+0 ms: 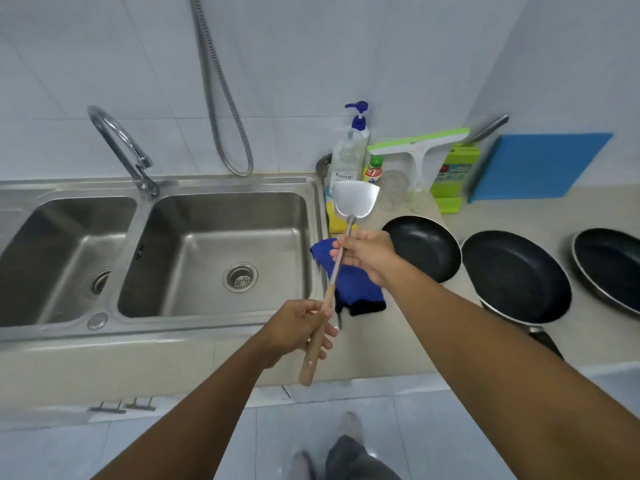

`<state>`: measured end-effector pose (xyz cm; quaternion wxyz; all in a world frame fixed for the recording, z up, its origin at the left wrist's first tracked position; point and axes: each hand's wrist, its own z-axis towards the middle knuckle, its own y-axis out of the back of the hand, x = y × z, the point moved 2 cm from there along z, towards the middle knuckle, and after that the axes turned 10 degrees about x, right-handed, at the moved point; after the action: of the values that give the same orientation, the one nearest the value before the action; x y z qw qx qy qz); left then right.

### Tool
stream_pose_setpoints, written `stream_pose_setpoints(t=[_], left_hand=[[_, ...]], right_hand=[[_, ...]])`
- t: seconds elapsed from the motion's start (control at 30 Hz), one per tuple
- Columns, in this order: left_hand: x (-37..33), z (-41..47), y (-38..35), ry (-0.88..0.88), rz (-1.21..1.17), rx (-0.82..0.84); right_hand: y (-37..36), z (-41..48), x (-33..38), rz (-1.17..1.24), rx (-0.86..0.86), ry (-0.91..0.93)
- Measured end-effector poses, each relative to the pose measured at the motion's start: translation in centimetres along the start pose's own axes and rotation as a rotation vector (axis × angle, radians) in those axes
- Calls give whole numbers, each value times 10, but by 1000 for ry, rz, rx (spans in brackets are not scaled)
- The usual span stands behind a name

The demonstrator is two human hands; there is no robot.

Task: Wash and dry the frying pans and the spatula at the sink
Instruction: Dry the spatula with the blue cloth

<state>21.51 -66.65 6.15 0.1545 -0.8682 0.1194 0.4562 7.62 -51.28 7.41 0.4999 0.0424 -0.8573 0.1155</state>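
Observation:
A steel spatula [354,201] with a wooden handle is held in the air over the counter, just right of the double sink [214,237], blade pointing away from me. My left hand [298,332] grips the wooden handle. Higher up, my right hand [363,254] pinches the metal shaft. Under the spatula a blue cloth [353,289] lies on the counter by the sink's right rim. Three black frying pans stand in a row on the counter to the right: a small one [426,249], a larger one [516,275] and one [609,265] at the frame's edge.
A curved tap [117,143] stands behind the divider between the basins, and a shower hose [225,98] hangs on the tiled wall. Behind the spatula are a soap pump bottle [349,150], a small bottle [373,169], a yellow sponge [337,221], a green squeegee [419,142] and a blue board [536,168].

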Motion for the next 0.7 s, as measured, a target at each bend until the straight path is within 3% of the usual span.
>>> stream_pose_setpoints(t=[0.33,0.7], left_hand=[[-26,55,-116,80,226,159],[-48,165,-345,93,398,303]], right_hand=[[141,-59,-2,162,-120,53],[391,-133,-3,252,-293,107]])
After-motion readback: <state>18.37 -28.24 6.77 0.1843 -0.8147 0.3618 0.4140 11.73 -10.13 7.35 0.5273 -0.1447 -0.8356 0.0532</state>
